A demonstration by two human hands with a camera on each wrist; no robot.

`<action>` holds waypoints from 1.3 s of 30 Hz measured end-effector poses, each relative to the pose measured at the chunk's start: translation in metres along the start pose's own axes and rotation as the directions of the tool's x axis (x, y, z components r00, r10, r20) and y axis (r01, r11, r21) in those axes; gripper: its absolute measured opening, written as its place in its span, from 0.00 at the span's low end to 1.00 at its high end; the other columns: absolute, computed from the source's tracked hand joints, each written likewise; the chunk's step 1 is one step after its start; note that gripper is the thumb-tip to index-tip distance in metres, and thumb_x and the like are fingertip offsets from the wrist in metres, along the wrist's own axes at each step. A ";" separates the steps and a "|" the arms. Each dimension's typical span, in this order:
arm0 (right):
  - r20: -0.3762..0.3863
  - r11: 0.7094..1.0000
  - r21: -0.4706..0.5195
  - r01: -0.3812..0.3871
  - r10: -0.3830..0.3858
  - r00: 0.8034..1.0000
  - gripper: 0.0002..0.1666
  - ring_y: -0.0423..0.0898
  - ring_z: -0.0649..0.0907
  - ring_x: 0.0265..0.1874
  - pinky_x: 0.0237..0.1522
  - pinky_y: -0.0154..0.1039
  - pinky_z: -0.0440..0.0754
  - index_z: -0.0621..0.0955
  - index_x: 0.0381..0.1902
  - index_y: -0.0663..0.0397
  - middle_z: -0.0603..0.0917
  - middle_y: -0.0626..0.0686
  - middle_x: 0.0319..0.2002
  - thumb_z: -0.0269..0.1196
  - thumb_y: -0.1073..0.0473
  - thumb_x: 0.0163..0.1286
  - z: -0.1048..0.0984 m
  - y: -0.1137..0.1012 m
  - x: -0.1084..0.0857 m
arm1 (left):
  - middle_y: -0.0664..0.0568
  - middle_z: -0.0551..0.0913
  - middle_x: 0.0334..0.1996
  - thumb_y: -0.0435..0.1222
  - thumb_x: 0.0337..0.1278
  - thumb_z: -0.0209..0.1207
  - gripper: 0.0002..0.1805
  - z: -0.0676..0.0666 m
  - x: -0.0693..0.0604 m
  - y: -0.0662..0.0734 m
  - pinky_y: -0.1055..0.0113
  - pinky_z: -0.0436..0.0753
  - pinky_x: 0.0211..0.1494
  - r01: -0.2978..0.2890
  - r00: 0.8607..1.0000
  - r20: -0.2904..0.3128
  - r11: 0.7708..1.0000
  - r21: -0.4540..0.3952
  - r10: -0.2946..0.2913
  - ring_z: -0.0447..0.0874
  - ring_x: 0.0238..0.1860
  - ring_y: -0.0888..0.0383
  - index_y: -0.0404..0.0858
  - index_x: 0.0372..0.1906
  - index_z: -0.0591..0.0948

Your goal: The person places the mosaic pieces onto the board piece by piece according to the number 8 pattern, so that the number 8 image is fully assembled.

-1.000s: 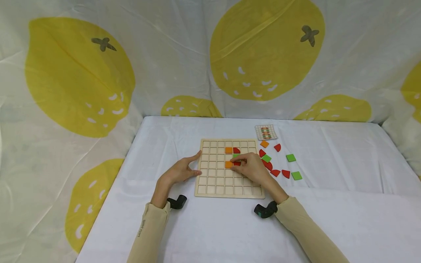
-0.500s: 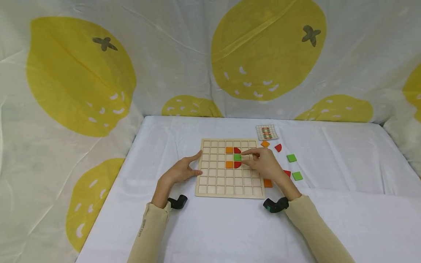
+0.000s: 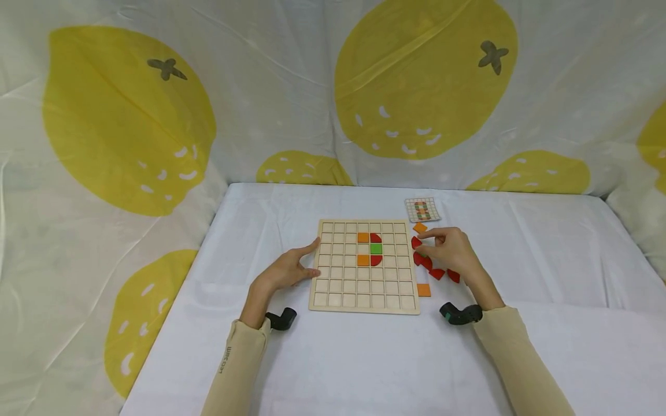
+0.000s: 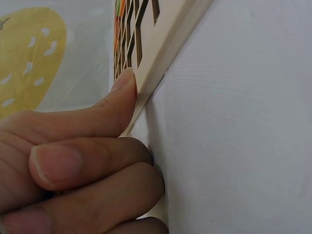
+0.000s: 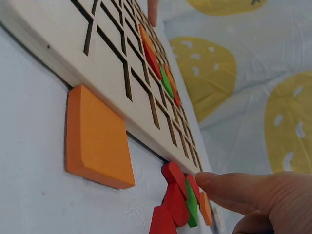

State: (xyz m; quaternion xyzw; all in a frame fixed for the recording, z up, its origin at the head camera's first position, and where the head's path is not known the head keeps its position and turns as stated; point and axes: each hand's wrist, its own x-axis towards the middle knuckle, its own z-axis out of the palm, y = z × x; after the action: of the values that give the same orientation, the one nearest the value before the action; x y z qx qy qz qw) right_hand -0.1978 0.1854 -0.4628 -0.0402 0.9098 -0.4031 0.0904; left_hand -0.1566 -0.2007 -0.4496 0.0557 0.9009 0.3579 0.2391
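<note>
My left hand (image 3: 283, 270) rests against the left edge of a light wooden grid board (image 3: 338, 286). In the left wrist view, the thumb (image 4: 117, 95) touches the board's side. Set in the grid are two orange squares (image 3: 363, 237), two red quarter-circles (image 3: 376, 260) and a green square (image 3: 376, 248). Right of the board, my right hand (image 3: 451, 251) reaches over loose pieces, thumb and index apart. Its fingertips are at a red quarter-circle (image 3: 415, 242) and a mostly covered green square (image 3: 423, 254); whether they touch is unclear.
More red pieces (image 3: 437, 274) lie below the right hand. One loose orange square (image 3: 424, 290) sits by the board's lower right edge, another orange piece (image 3: 420, 227) by its upper right. A pattern card (image 3: 422, 210) lies behind them on the white cloth (image 3: 333, 358).
My right hand has moved right, off the board to the loose pieces, uncovering the green square and the lower red quarter-circle in the grid. My left hand stays at the board's edge.
</note>
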 end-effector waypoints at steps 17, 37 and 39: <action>0.009 1.000 -0.013 -0.008 0.008 1.000 0.20 0.46 0.64 0.20 0.21 0.35 0.58 0.88 0.52 0.59 0.62 0.48 0.19 0.74 0.54 0.65 -0.008 0.017 -0.001 | 0.58 0.64 0.13 0.42 0.66 0.68 0.48 -0.001 0.001 0.000 0.67 0.67 0.30 -0.004 1.000 0.006 1.000 -0.009 0.004 0.62 0.19 0.61 0.54 0.84 0.54; 0.029 1.000 -0.029 0.001 0.000 1.000 0.18 0.45 0.71 0.13 0.18 0.34 0.65 0.88 0.53 0.57 0.68 0.48 0.18 0.71 0.55 0.68 0.006 0.004 0.002 | 0.58 0.63 0.15 0.41 0.66 0.68 0.48 -0.001 0.002 -0.002 0.66 0.68 0.30 -0.001 1.000 0.002 1.000 -0.029 0.001 0.62 0.19 0.61 0.53 0.83 0.55; 0.051 0.999 -0.032 -0.010 0.012 0.999 0.18 0.45 0.71 0.14 0.19 0.34 0.65 0.88 0.53 0.57 0.68 0.49 0.18 0.71 0.57 0.68 0.002 0.002 0.001 | 0.58 0.63 0.14 0.41 0.66 0.68 0.48 0.000 0.002 -0.002 0.66 0.68 0.30 -0.004 1.000 0.004 0.999 -0.032 0.004 0.61 0.18 0.61 0.53 0.83 0.55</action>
State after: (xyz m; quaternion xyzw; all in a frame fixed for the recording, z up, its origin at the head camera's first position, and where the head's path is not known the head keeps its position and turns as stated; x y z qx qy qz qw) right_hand -0.1982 0.1851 -0.4662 -0.0469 0.9137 -0.3870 0.1152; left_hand -0.1585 -0.2019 -0.4516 0.0543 0.8945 0.3725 0.2412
